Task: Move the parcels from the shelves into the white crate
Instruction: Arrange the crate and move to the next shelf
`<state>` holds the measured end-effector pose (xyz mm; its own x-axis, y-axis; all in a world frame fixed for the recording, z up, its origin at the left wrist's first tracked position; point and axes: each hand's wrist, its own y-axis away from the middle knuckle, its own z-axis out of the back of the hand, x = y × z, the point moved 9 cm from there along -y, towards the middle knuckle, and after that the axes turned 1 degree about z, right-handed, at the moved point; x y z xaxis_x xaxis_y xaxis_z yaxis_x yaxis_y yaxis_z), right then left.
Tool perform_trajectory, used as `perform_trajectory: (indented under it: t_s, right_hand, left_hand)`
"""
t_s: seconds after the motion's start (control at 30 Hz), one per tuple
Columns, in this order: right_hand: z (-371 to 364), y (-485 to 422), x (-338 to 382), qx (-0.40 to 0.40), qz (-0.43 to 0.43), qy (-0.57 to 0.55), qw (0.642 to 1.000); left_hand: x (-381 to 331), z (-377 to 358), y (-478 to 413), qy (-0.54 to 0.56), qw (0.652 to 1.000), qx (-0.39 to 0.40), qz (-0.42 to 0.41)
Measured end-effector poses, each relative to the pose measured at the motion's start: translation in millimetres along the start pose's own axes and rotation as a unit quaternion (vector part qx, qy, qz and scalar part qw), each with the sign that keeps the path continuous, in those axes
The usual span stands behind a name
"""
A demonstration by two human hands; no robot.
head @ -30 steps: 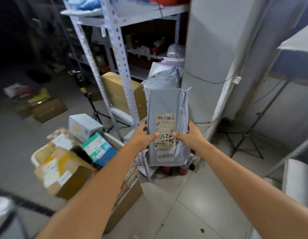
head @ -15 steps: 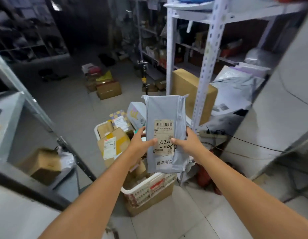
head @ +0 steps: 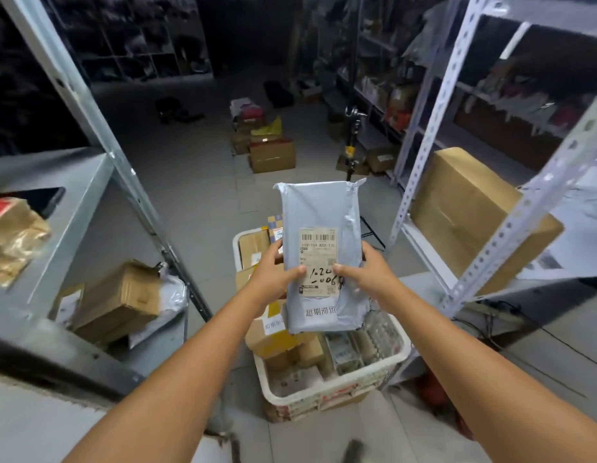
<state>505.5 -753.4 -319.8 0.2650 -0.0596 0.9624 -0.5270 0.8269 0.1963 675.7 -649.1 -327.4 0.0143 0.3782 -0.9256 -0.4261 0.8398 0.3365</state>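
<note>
**Grey mailer held upright over the crate**

The long grey plastic mailer parcel (head: 319,208) stands on end in the air, its long axis running up and away from the person. Its folded top end points toward the aisle and its lower end hangs just above the white plastic crate (head: 324,394). The labelled face is turned to the camera and its print reads the right way up.

The left hand (head: 273,275) grips the parcel's left edge and the right hand (head: 370,275) grips the right edge. Both thumbs press on the front and the other fingers are curled round behind.

The crate sits on the floor between the two racks. It holds several brown cardboard boxes (head: 273,342), one with yellow tape, and some small packets along its right side.

The parcel's wrap is smooth on the left and creased on the right. A beige shipping label (head: 319,259) carries a barcode at the top and black handwritten figures lower down. A white sticker (head: 320,310) with printed characters sits below it.

A large brown carton (head: 464,212) rests on the pale metal rack (head: 524,212) to the right.
</note>
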Motion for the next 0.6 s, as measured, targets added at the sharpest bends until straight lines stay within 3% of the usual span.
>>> perform_trajectory:
  t_s: [0.6]
  right_hand:
    - [15,-235,-45,0.126,-0.053,0.061,0.989]
  left_hand:
    - [17,-15,-190,0.080,0.989,-0.087,0.092]
